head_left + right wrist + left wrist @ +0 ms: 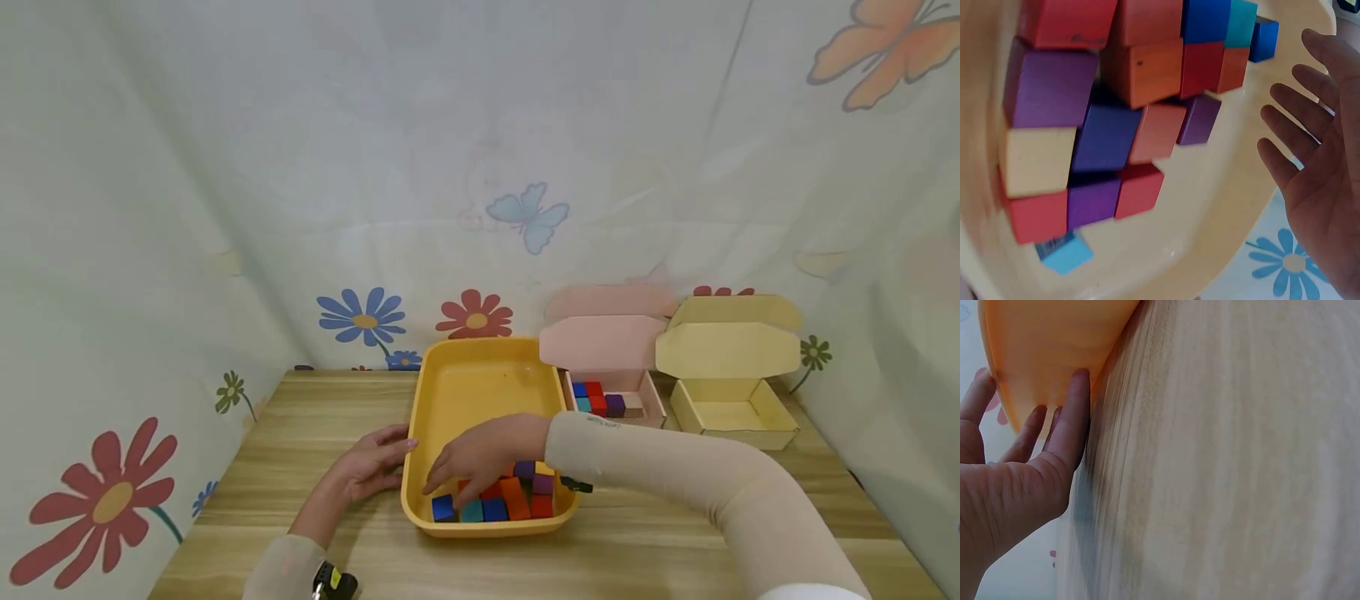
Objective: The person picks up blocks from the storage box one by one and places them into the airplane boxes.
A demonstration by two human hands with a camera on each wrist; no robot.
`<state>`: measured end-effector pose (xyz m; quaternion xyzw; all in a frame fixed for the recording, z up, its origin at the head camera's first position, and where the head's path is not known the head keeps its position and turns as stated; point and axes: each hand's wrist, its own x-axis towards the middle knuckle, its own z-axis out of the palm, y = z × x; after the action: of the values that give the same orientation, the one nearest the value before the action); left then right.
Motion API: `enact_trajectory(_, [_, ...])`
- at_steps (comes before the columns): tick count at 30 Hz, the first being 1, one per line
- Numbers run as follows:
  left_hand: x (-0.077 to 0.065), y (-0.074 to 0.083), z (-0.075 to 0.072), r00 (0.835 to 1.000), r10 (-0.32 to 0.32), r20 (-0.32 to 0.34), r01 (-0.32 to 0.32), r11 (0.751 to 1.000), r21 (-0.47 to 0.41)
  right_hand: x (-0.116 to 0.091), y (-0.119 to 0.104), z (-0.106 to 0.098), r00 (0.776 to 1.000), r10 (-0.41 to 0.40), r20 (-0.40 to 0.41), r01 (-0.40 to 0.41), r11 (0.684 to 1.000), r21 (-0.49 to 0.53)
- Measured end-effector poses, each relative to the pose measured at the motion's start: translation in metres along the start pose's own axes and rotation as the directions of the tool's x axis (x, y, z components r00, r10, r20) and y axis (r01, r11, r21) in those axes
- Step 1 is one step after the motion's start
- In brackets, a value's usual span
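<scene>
The tray stands on the table, with cubes grouped at its near end. At the tray's left side, the left hand rests its extended, spread fingers against the outer wall. Inside the tray's near end, the right hand hangs over the cubes, fingers loosely straight and slightly apart, nearest a blue cube. Right of the tray stand a pink box holding more cubes and, farther right, a yellow box, both lids raised.
</scene>
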<state>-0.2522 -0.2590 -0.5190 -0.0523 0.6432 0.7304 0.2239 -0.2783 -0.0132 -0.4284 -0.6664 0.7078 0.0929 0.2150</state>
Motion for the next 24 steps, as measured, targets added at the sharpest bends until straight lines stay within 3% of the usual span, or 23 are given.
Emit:
enact_trajectory(10, [-0.001,-0.001,-0.001,1.000,0.003,0.007,-0.003,1.000,-0.007,0.030,-0.010,0.009,0.990,-0.114,0.078,0.121,0.988,-0.098])
enact_trajectory(24, [0.000,0.000,-0.001,1.000,-0.009,-0.005,0.009,1.000,0.004,0.036,-0.019,0.012,0.992,-0.095,0.082,0.109,0.977,-0.183])
